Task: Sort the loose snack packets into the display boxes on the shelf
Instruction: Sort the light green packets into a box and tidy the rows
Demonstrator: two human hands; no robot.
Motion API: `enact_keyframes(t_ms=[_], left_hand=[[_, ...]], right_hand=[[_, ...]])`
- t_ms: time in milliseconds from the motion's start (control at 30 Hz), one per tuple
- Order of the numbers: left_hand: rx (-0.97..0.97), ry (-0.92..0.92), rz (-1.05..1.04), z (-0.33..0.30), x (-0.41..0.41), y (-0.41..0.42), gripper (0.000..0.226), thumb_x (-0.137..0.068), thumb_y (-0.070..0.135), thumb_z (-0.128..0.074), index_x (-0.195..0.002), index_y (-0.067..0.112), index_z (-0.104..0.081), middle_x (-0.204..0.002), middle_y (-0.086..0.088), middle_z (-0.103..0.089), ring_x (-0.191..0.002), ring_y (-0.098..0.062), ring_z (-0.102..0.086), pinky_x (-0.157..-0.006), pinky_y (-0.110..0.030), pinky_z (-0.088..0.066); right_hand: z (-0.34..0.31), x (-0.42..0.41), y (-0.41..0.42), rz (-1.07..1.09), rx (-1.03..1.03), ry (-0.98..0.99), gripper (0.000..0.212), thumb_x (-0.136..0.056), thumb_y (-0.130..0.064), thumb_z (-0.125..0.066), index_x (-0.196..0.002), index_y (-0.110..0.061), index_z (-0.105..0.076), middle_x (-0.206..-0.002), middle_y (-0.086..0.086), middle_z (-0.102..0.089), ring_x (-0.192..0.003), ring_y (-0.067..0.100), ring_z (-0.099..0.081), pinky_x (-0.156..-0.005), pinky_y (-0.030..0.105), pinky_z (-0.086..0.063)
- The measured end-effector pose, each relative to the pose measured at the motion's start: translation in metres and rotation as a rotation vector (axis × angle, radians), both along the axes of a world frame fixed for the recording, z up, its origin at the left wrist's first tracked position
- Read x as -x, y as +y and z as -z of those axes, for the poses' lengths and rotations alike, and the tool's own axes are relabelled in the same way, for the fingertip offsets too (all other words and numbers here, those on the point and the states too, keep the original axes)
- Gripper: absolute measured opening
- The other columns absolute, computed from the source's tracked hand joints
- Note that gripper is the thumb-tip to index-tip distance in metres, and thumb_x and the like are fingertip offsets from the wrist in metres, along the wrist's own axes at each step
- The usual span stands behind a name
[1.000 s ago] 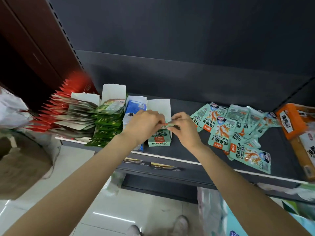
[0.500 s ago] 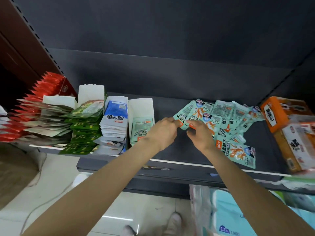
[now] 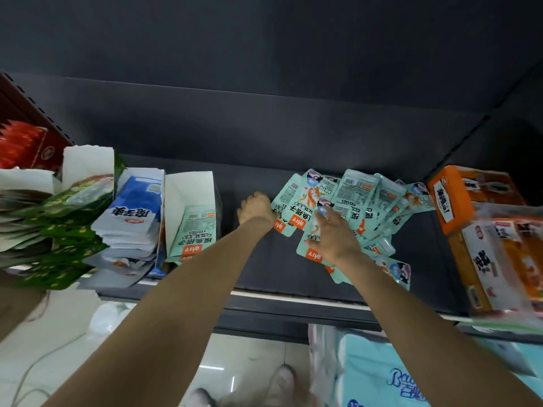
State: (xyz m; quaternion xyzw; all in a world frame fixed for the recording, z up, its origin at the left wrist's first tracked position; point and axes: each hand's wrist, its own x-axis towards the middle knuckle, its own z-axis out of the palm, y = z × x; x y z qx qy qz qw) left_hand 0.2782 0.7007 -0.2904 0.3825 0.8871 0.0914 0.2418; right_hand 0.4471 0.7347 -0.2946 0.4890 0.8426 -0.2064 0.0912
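Several loose teal snack packets (image 3: 358,198) lie in a fanned pile on the dark shelf (image 3: 258,265), right of centre. My left hand (image 3: 256,208) sits at the pile's left edge, fingers curled onto the leftmost teal packet (image 3: 286,195). On top of the pile my right hand (image 3: 335,235) lies flat, fingers straight and pressing on the packets. To the left stands a white display box (image 3: 188,186) with a few teal packets (image 3: 195,230) of the same kind leaning inside it.
Left of the white box are a stack of blue-and-white packets (image 3: 132,215), green packets (image 3: 70,210) and red packets (image 3: 20,145). Orange boxes (image 3: 452,198) stand at the shelf's right end. A teal tissue pack (image 3: 382,377) sits below the shelf's front edge (image 3: 293,298).
Both hands left the white display box and moved right to the loose teal pile. The right hand has gone from pinching to lying flat on the packets.
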Motion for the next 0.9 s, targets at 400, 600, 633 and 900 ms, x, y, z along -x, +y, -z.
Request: enact_keyframes(t_ms=[400,600,633,900], left_hand=[[-0.561,-0.868,-0.38,-0.097,0.02,-0.068,0.017,-0.094,0.007,-0.046,-0.086,0.0,-0.058,-0.085,-0.016,-0.065,-0.072,-0.02,-0.065,-0.061,-0.024,-0.058],[-0.569,-0.758,-0.239,-0.14,0.053,-0.12,0.031,-0.096,0.027,-0.05,-0.094,-0.004,-0.057,-0.076,-0.015,-0.068,-0.064,-0.025,-0.07,-0.069,-0.033,-0.059],[-0.582,-0.5,-0.141,-0.14,0.063,-0.128,0.039,-0.096,0.036,-0.049,-0.092,-0.003,-0.057,-0.075,-0.013,-0.067,-0.066,-0.024,-0.068,-0.069,-0.034,-0.056],[-0.789,0.165,0.567,-0.134,0.126,-0.185,0.043,-0.088,0.042,-0.057,-0.118,0.011,-0.051,-0.116,-0.002,-0.055,-0.106,-0.014,-0.052,-0.088,-0.027,-0.041]], right_hand=[[-0.04,0.032,-0.046,-0.12,-0.088,0.604,0.071,-0.088,-0.027,-0.064,-0.148,-0.029,-0.025,-0.152,-0.001,-0.027,-0.14,0.014,-0.025,-0.113,0.034,-0.028],[-0.075,0.077,-0.088,-0.094,-0.338,0.879,0.026,-0.091,-0.008,-0.057,-0.115,-0.012,-0.067,-0.104,0.004,-0.07,-0.088,0.016,-0.065,-0.077,0.021,-0.048],[-0.081,0.086,-0.093,-0.066,-0.332,0.905,0.023,-0.091,-0.007,-0.057,-0.111,-0.01,-0.069,-0.102,0.004,-0.07,-0.085,0.014,-0.064,-0.075,0.019,-0.046],[-0.082,0.118,-0.118,0.056,-0.222,0.94,0.03,-0.091,-0.03,-0.054,-0.074,-0.006,-0.06,-0.073,0.013,-0.063,-0.067,0.03,-0.059,-0.064,0.051,-0.051]])
